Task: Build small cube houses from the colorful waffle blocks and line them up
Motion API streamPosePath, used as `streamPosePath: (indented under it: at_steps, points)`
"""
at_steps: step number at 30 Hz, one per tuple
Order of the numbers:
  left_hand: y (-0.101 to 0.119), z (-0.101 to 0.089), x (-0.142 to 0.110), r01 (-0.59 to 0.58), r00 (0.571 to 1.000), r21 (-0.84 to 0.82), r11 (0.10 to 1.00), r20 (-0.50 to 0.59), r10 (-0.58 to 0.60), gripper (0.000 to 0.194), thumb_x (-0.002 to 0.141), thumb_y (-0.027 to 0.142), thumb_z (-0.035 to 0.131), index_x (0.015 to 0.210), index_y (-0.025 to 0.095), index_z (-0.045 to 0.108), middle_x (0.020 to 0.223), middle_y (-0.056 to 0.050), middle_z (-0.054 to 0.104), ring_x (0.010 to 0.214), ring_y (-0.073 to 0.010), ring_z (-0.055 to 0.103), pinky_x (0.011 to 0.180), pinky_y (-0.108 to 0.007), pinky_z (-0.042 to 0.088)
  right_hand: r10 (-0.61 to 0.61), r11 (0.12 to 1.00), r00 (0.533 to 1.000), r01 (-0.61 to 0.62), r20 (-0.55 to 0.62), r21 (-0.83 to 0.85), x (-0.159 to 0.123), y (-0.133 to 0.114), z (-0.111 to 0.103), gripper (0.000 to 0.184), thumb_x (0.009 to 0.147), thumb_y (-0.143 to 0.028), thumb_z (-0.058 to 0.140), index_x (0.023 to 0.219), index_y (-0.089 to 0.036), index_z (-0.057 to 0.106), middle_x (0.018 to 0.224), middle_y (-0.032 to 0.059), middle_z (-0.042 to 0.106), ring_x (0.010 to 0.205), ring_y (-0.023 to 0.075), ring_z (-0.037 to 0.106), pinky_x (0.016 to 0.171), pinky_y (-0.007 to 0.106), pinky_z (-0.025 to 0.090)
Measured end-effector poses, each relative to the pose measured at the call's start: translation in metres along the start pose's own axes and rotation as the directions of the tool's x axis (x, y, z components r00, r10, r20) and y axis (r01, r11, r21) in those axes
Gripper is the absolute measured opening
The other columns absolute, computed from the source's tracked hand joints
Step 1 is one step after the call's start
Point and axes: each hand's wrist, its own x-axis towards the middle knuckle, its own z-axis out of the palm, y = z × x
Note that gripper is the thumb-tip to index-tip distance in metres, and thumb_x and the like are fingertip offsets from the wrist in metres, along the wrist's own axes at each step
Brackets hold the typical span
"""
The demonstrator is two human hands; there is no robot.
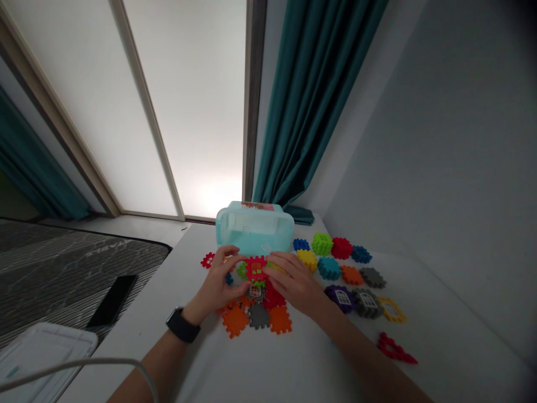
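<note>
My left hand, with a dark watch at the wrist, curves its fingers and thumb around the left side of a small build of toothed plastic building panels. My right hand presses its closed fingers on the right side, partly covering a yellow panel. Between the hands stands a red window panel, with a green panel beside it. Below are a grey window panel and a red panel. Nearer me lie orange, grey and orange panels.
A translucent teal bin lies behind the build. To the right are several stacked panels, including light green, teal and purple. A red triangular piece lies near my right forearm. A cable crosses the lower left.
</note>
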Motion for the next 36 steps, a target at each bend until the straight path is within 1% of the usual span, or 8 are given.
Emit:
streamPosePath:
  at_steps: [4,7,11,15,21,26,30,36]
  points:
    - [0.003,0.001,0.003,0.081,0.996,-0.202,0.976,0.061,-0.07,0.024,0.089,0.035,0.065,0.108,0.021,0.068,0.118,-0.011,0.057,0.112,-0.0257,0.058,0.099,-0.043,0.05,0.028,0.996,0.999,-0.026,-0.025,0.08,0.001,-0.007,0.001,0.023,0.099,-0.017,0.054,0.118,-0.025,0.066,0.113,0.0085,0.073,0.109,0.0244,0.066,0.094,0.046,0.055]
    - [0.002,0.003,0.006,0.183,0.982,-0.339,0.923,0.109,-0.154,0.029,0.097,0.042,0.053,0.09,0.019,0.069,0.101,-0.008,0.063,0.098,-0.0221,0.062,0.092,-0.038,0.051,0.265,0.938,0.964,-0.25,-0.031,0.239,0.006,-0.014,0.005,0.016,0.099,-0.024,0.055,0.104,-0.023,0.07,0.096,0.007,0.075,0.092,0.0231,0.069,0.085,0.042,0.057]
    - [0.004,0.006,0.007,0.349,0.937,-0.441,0.827,0.161,-0.31,0.034,0.093,0.046,0.06,0.076,0.018,0.066,0.088,-0.004,0.064,0.087,-0.0186,0.061,0.084,-0.033,0.05,0.615,0.642,0.768,-0.619,0.178,0.452,0.012,-0.016,0.01,0.014,0.092,-0.032,0.062,0.094,-0.021,0.072,0.093,0.0061,0.076,0.086,0.0227,0.071,0.079,0.038,0.058]
    - [0.01,0.007,0.006,0.504,0.862,-0.544,0.671,0.27,-0.429,0.035,0.085,0.049,0.07,0.072,0.017,0.065,0.078,-0.001,0.062,0.076,-0.016,0.058,0.075,-0.029,0.048,0.704,0.241,0.585,-0.73,0.402,0.64,0.014,-0.014,0.012,0.03,0.083,-0.047,0.07,0.092,-0.019,0.074,0.086,0.0054,0.077,0.081,0.0225,0.072,0.075,0.036,0.057]
    - [0.016,0.007,0.007,0.578,0.811,-0.609,0.543,0.356,-0.464,0.038,0.08,0.051,0.075,0.07,0.016,0.063,0.075,0.0,0.062,0.073,-0.0148,0.056,0.072,-0.026,0.045,0.698,0.034,0.507,-0.729,0.506,0.684,0.016,-0.015,0.011,0.045,0.07,-0.059,0.08,0.088,-0.018,0.076,0.081,0.0043,0.076,0.077,0.0201,0.069,0.071,0.032,0.055]
    - [0.012,0.008,0.006,0.566,0.82,-0.596,0.57,0.335,-0.464,0.04,0.078,0.052,0.075,0.067,0.016,0.062,0.075,0.0,0.059,0.074,-0.015,0.054,0.072,-0.026,0.044,0.707,0.09,0.519,-0.74,0.481,0.666,0.013,-0.012,0.014,0.04,0.076,-0.056,0.075,0.091,-0.019,0.075,0.078,0.0033,0.076,0.075,0.0204,0.07,0.069,0.033,0.056]
    - [0.009,0.01,0.004,0.587,0.806,-0.572,0.573,0.346,-0.48,0.04,0.078,0.055,0.075,0.071,0.017,0.063,0.075,-0.001,0.062,0.074,-0.0159,0.056,0.072,-0.027,0.045,0.707,0.327,0.598,-0.749,0.376,0.576,0.013,-0.011,0.014,0.025,0.085,-0.043,0.067,0.09,-0.02,0.074,0.086,0.0048,0.077,0.079,0.0217,0.071,0.074,0.035,0.057]
    - [0.01,0.006,0.005,0.591,0.806,-0.469,0.656,0.359,-0.47,0.04,0.086,0.057,0.064,0.081,0.017,0.067,0.08,-0.002,0.067,0.079,-0.0187,0.061,0.074,-0.029,0.047,0.483,0.82,0.869,-0.492,0.105,0.292,0.009,-0.01,0.009,0.017,0.096,-0.029,0.055,0.092,-0.021,0.071,0.091,0.0068,0.074,0.087,0.024,0.069,0.083,0.041,0.055]
